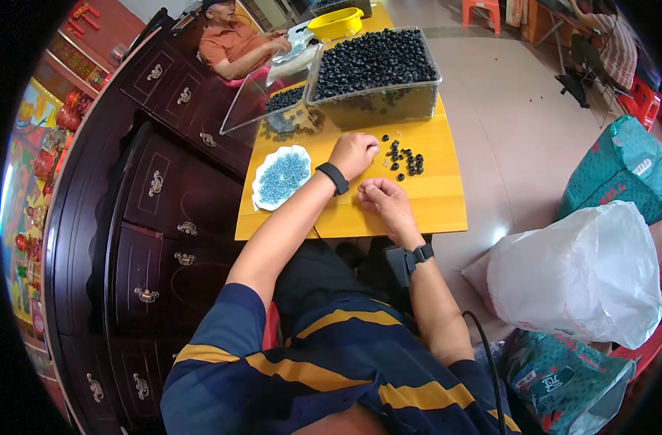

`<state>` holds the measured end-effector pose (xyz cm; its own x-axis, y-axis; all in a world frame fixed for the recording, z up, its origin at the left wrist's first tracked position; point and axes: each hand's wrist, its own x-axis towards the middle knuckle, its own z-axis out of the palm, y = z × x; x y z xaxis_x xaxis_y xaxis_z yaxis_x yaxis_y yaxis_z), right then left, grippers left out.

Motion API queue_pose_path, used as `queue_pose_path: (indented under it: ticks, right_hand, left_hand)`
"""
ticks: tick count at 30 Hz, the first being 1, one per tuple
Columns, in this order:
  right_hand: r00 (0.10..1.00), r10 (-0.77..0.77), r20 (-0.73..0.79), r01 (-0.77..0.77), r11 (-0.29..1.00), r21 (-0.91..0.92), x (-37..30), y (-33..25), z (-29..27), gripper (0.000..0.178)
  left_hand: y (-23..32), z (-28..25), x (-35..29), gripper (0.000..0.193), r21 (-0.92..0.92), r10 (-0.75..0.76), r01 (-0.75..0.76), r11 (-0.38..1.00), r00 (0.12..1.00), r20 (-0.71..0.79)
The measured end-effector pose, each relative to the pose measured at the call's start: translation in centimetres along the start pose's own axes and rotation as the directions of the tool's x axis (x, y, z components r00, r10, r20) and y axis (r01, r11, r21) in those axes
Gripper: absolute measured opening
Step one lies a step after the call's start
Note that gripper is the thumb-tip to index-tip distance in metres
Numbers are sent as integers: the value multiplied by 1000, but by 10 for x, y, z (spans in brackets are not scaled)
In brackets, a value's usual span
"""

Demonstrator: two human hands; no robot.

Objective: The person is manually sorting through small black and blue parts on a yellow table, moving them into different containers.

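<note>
My left hand [352, 155] is curled over the yellow wooden table [440, 203], its fingertips pinched together beside a loose cluster of small black ring-like pieces [409, 161]. Just nearer to me, my right hand [390, 209] has its thumb pressed against its fingers. Whatever either pinch holds is too small to make out. Left of my left forearm lies a white scalloped dish [259, 194] with many small clear-blue pieces [286, 174]. A few tiny clear bits are scattered among the black pieces.
A large clear bin [374, 109] heaped with black pieces stands beyond my hands, a tilted clear container [247, 109] on its left. Behind is a yellow basket [336, 25]. Another person [233, 42] sits at the far left. Dark drawers [157, 196] line the left; bags [574, 272] stand right.
</note>
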<state>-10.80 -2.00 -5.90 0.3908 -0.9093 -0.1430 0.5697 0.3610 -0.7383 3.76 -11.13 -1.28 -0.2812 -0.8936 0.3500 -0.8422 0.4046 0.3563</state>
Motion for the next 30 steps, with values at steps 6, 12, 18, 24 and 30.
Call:
queue_pose_path:
  ticks: [6, 12, 18, 24, 30]
  right_hand:
    - [999, -17, -27, 17, 1000, 15, 6, -3, -4, 13]
    - [999, -23, -39, 23, 1000, 11, 9, -7, -11, 14]
    - [1000, 18, 9, -17, 998, -65, 6, -6, -7, 22]
    - [998, 58, 32, -59, 998, 20, 10, 1, -3, 42]
    - [998, 62, 8, -62, 998, 17, 8, -6, 0, 46]
  left_hand:
    - [-3, 13, 9, 13, 104, 22, -29, 994, 997, 73]
    - [-10, 11, 17, 14, 69, 37, -41, 997, 998, 56]
    - [-11, 13, 43, 15, 90, 53, -58, 994, 997, 60]
    - [13, 21, 71, 18, 294, 130, -166, 941, 982, 140]
    - [9, 32, 90, 16, 422, 88, -225, 879, 943, 320]
